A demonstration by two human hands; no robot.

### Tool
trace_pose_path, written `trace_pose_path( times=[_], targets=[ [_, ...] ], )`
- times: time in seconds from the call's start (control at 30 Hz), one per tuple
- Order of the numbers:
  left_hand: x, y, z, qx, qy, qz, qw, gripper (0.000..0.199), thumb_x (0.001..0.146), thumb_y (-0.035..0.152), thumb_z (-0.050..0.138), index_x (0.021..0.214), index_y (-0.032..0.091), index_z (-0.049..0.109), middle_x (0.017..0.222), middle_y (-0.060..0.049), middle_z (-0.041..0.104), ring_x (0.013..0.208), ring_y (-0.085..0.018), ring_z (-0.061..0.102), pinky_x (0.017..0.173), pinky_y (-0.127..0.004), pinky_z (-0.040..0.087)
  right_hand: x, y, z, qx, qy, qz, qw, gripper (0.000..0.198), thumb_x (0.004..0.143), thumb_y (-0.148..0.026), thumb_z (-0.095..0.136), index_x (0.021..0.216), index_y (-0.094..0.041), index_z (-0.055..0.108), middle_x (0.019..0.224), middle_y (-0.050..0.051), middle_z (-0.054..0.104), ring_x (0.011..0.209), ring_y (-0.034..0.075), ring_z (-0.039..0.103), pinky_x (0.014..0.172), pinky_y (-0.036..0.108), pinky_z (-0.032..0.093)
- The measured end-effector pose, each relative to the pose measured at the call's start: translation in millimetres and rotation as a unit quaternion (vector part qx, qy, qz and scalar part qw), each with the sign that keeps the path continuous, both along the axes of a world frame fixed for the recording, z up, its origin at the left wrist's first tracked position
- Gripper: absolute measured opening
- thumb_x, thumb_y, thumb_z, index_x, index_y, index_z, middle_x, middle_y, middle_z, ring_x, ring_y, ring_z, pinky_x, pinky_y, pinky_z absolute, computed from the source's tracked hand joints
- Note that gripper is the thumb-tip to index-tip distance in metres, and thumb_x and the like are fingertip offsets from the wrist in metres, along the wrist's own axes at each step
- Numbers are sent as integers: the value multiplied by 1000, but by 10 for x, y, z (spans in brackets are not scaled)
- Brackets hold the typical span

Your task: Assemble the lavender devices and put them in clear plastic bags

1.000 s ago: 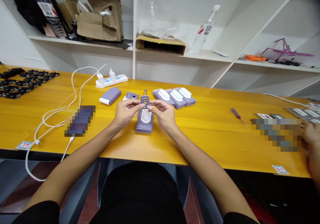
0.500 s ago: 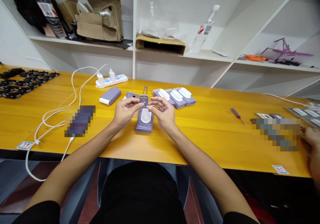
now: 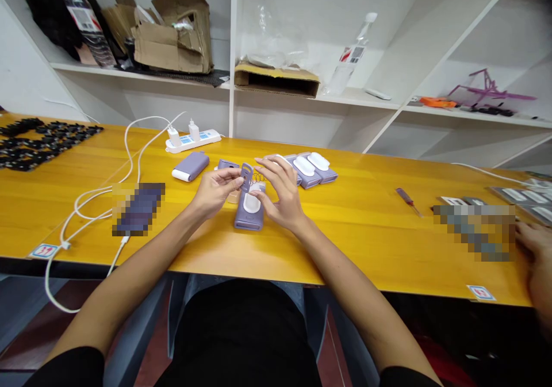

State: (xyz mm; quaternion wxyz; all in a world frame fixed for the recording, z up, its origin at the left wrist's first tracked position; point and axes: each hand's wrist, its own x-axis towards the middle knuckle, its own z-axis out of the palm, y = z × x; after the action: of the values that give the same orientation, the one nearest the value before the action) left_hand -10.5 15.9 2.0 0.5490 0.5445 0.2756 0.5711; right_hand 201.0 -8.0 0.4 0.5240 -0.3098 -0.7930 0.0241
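Observation:
A small flat purple plate with cut-outs (image 3: pixel 246 175) is pinched upright between the thumb and fingers of my left hand (image 3: pixel 217 190). Thin coils like a spring (image 3: pixel 259 177) show just right of the plate, partly behind my fingers. My right hand (image 3: pixel 282 194) has its fingers spread, with the thumb close to the plate's lower edge; whether they touch I cannot tell. Below both hands lies a purple box-shaped device with a white oval pad (image 3: pixel 251 203). Another purple part (image 3: pixel 227 165) sits behind my left hand, mostly hidden.
Several purple devices with white pads (image 3: pixel 307 167) lie behind my right hand, and one purple device (image 3: pixel 190 165) at left. A power strip (image 3: pixel 192 141), white cable (image 3: pixel 77 206) and blurred phone (image 3: pixel 138 209) are further left. At right are a screwdriver (image 3: pixel 407 200) and another person's hand (image 3: pixel 537 243).
The plate has turned and tipped in my left hand. My right hand has opened away from it, fingers raised. The coil, upright above the plate before, now shows at its right.

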Motion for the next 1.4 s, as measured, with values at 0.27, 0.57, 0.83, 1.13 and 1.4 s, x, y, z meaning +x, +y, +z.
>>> trace_pose_path(
  times=[0.27,0.57,0.83,1.13,1.4],
  targets=[
    [7,-8,-38,31,60,2,998,53,72,42,100,116,19,83,94,-8,81,87,-20,75,84,-32,60,-61,36,-129,-42,16,59,997,16,106,-40,66,110,-26,73,99,9,75,90,26,69,85,44,57],
    [34,-83,4,158,145,47,976,38,82,48,91,111,23,89,116,-13,81,108,-27,74,98,-40,60,-107,0,-113,-46,40,42,997,14,107,-35,63,109,-24,71,95,7,68,85,23,63,80,40,56],
    [12,-52,-14,106,146,42,983,44,87,59,85,98,17,90,104,-11,85,100,-27,77,96,-40,63,-138,-41,-98,-14,46,35,998,15,107,-30,66,120,-23,69,99,8,70,84,22,64,77,38,57],
    [-9,-8,-44,120,147,46,981,39,83,53,90,97,16,90,91,-9,84,86,-24,77,86,-35,65,-136,-24,-96,-20,58,40,997,11,106,-30,67,116,-24,69,98,6,69,83,20,65,73,36,57],
    [-2,-16,-48,118,144,37,982,39,85,52,88,98,15,90,89,-9,84,81,-22,77,84,-34,67,-125,-5,-120,-33,67,40,996,12,106,-29,68,116,-24,69,99,6,69,84,20,65,74,35,56]
  ],
)
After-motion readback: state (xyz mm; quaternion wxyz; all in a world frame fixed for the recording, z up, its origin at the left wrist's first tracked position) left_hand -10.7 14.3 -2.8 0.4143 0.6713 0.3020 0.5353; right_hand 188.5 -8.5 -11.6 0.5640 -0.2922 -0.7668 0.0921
